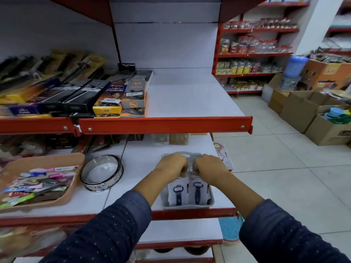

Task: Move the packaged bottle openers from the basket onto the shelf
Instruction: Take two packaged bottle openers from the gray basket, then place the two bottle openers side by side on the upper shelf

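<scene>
A grey plastic basket stands on the lower white shelf near its front right corner. Inside it lie packaged bottle openers with dark blue handles on white cards, two of them showing. My left hand and my right hand are both curled over the far end of the basket, side by side, fingers closed on the top edges of the packages. The upper shelf has a wide bare white area on its right half, above the basket.
Boxed goods fill the upper shelf's left half. A round metal sieve and a tan tray of small packets sit left of the basket. Cardboard boxes stand on the tiled floor at the right.
</scene>
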### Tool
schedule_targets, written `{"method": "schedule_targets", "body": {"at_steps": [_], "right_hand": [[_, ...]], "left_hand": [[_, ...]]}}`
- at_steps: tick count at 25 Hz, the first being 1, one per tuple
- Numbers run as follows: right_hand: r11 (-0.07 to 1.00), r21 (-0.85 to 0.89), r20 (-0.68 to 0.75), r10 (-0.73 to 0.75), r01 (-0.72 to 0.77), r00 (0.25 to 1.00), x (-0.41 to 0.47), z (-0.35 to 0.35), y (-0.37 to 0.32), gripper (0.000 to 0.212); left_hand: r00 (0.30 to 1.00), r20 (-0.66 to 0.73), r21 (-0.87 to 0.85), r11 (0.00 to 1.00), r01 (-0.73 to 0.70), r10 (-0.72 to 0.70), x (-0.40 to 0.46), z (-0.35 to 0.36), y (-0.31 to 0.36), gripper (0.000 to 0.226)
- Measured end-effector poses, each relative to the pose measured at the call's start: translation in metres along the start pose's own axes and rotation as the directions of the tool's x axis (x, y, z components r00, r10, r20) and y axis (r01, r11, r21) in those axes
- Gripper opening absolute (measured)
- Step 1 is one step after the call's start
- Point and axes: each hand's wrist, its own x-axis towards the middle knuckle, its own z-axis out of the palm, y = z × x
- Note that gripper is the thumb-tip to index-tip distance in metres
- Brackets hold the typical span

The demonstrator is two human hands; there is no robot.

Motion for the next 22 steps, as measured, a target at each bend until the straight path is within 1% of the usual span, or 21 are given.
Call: {"method": "schedule_targets", "body": {"at_steps": [2, 5, 7, 8, 10, 13, 16, 18, 20, 22], "right_hand": [[0.998, 0.060, 0.011, -0.001, 0.001, 1.000, -0.016, -0.007, 0.002, 0.025], [0.989, 0.144, -0.053, -0.021, 0.028, 0.998, -0.031, -0.028, 0.004, 0.028], [0.985, 0.164, -0.106, -0.042, 0.060, 0.993, -0.036, -0.057, 0.003, 0.030], [0.984, 0.164, -0.129, -0.053, 0.074, 0.990, -0.037, -0.074, 0.003, 0.028], [0.982, 0.163, -0.191, -0.060, 0.092, 0.980, -0.036, -0.111, 0.004, 0.022], [0.974, 0.174, -0.291, -0.090, 0.145, 0.952, -0.037, -0.163, 0.006, 0.020], [0.965, 0.171, -0.371, -0.125, 0.200, 0.920, -0.029, -0.212, 0.015, 0.023], [0.949, 0.206, -0.419, -0.135, 0.239, 0.898, -0.015, -0.240, 0.026, 0.024], [0.932, 0.242, -0.450, -0.138, 0.269, 0.882, 0.005, -0.258, 0.037, 0.023], [0.896, 0.338, -0.453, -0.115, 0.290, 0.884, 0.032, -0.268, 0.049, 0.020]], "left_hand": [[0.999, -0.025, 0.052, 0.998, -0.025, 0.026, -0.016, -0.003, -0.002, 0.018], [0.991, -0.092, 0.142, 0.986, -0.084, 0.098, -0.037, -0.028, -0.003, 0.026], [0.979, -0.147, 0.143, 0.983, -0.117, 0.138, -0.050, -0.060, -0.001, 0.020], [0.967, -0.193, 0.149, 0.979, -0.137, 0.165, -0.057, -0.078, 0.001, 0.015], [0.928, -0.301, 0.185, 0.968, -0.171, 0.222, -0.070, -0.115, 0.006, 0.018], [0.877, -0.384, 0.204, 0.953, -0.226, 0.290, -0.083, -0.167, 0.011, 0.022], [0.827, -0.449, 0.193, 0.940, -0.281, 0.340, -0.075, -0.213, 0.006, 0.022], [0.804, -0.480, 0.153, 0.936, -0.318, 0.352, -0.061, -0.240, -0.001, 0.023], [0.805, -0.490, 0.086, 0.938, -0.337, 0.334, -0.044, -0.261, -0.006, 0.023], [0.829, -0.472, 0.017, 0.943, -0.332, 0.300, -0.021, -0.277, -0.014, 0.022]]}}
